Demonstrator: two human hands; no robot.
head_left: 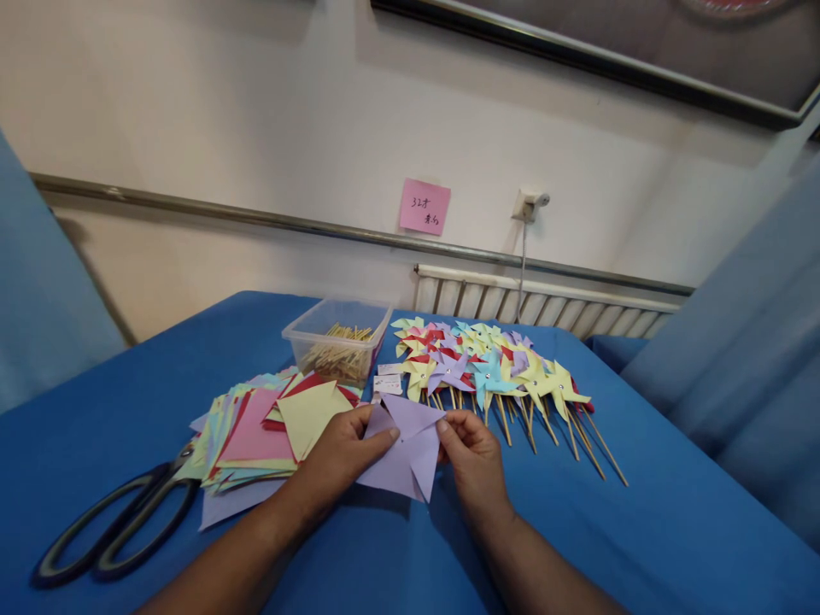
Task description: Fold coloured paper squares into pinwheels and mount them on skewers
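Observation:
Above the blue table a purple paper square [408, 440] is held between my two hands, with slits running in from its corners and a small dark dot near its middle. My left hand [349, 444] pinches its left side, thumb on top. At the right corner, my right hand [471, 453] grips the paper between thumb and curled fingers. Left of my left hand lies a pile of coloured paper squares [260, 431]. Finished paper pinwheels on sticks [490, 371] lie in rows beyond my right hand.
Large dark-handled scissors [125, 521] lie at the left, blades partly hidden by the paper pile. A clear plastic box [301, 346] of thin wooden sticks stands at the back, with small white cards [388, 384] beside it. Behind the table are a radiator [493, 301] and a wall pipe [256, 220].

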